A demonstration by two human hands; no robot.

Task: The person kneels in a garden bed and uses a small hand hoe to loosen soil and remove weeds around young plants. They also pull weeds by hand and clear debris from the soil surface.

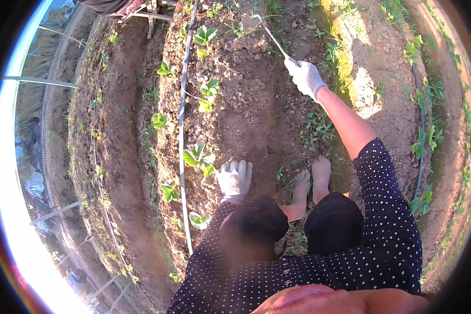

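My right hand (307,78), in a pale knit glove, grips the light-coloured handle of a small hand hoe (274,39). Its thin metal neck reaches forward and bends to a flat blade (252,21), which is at the soil beside a grass tuft (240,30). My left hand (234,181), also gloved, rests palm down on the side of a raised soil bed (243,114), fingers slightly apart and holding nothing. Just left of its fingertips grows a young leafy plant (199,157), perhaps strawberry. A black drip line (183,117) runs along this bed past several such plants.
My bare feet (310,180) are in the weedy furrow below my bent knees. Another planted bed with a drip hose (418,98) lies to the right. Farther left are another bed (82,129) and netting (45,129). A wooden stool-like frame (152,15) stands at the top, with dark cloth over it.
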